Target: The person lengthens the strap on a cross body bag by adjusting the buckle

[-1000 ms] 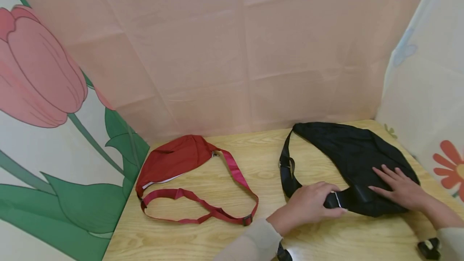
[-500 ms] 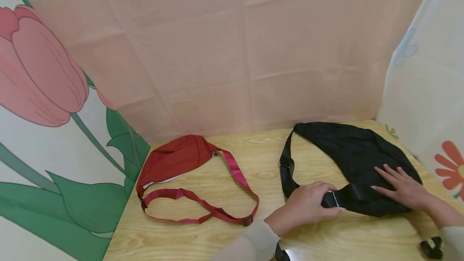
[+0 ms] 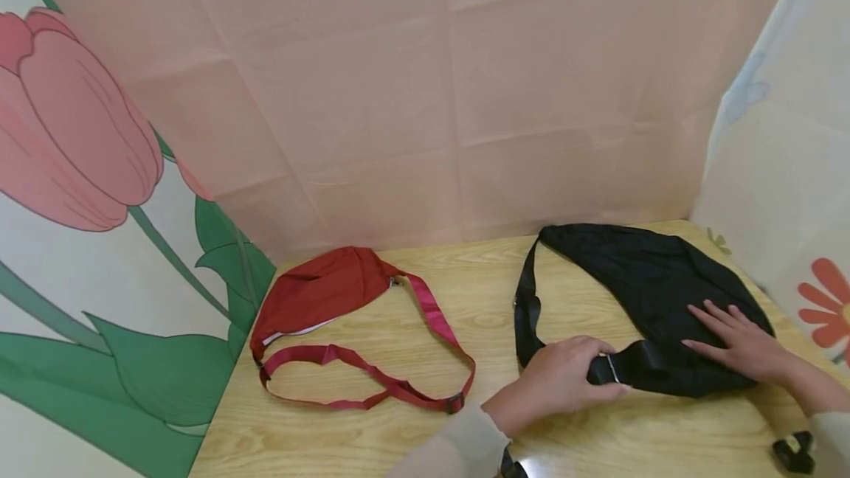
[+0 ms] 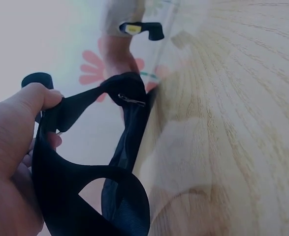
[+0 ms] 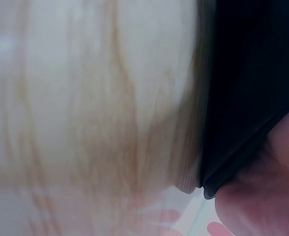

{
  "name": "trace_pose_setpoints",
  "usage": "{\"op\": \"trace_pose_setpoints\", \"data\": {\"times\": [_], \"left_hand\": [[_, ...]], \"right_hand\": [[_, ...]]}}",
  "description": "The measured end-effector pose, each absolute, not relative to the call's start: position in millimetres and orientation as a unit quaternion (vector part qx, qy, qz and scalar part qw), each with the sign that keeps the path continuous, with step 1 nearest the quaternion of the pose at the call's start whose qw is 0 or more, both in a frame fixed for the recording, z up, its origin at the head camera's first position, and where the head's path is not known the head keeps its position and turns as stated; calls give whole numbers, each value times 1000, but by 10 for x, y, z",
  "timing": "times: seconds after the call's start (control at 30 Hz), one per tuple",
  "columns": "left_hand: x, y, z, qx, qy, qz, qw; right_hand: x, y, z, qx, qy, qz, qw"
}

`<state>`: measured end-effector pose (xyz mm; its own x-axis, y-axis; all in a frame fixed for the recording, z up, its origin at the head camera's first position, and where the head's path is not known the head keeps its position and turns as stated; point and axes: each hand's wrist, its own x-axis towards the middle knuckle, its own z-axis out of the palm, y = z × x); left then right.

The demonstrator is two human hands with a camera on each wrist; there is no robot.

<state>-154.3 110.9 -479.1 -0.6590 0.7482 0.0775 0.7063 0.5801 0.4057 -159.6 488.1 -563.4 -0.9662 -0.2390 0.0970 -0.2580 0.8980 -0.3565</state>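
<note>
A black sling bag (image 3: 637, 271) lies on the right side of the wooden table (image 3: 345, 448). My left hand (image 3: 558, 378) pinches its black strap (image 3: 604, 369) near a metal slider, between thumb and fingers. In the left wrist view the left hand (image 4: 16, 142) holds the strap (image 4: 80, 105) raised off the tabletop, with a loop hanging below. My right hand (image 3: 744, 345) rests on the bag's body with fingers spread. The right wrist view shows part of that hand (image 5: 262, 191) against the black fabric (image 5: 252, 73).
A red waist bag (image 3: 319, 290) lies to the left, its red strap (image 3: 345, 360) looped toward the table's front. Behind stands a pink cloth backdrop (image 3: 398, 94). Printed panels with a tulip (image 3: 86, 124) and a red flower (image 3: 826, 301) flank the table.
My left hand has shifted very slightly to the left with the strap, drawing it a little away from the bag. The right hand stays on the bag, and the red bag is unmoved.
</note>
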Motion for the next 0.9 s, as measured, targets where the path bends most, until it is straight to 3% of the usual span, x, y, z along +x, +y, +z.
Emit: {"op": "trace_pose_setpoints", "data": {"times": [0.63, 0.9], "left_hand": [[-1556, 969, -4738, 397, 888, 223, 62], [-1543, 946, -4740, 402, 890, 211, 47]], "right_hand": [[-1667, 4986, -5648, 93, -977, 194, -9], [-1661, 4978, -5653, 104, -975, 198, 9]]}}
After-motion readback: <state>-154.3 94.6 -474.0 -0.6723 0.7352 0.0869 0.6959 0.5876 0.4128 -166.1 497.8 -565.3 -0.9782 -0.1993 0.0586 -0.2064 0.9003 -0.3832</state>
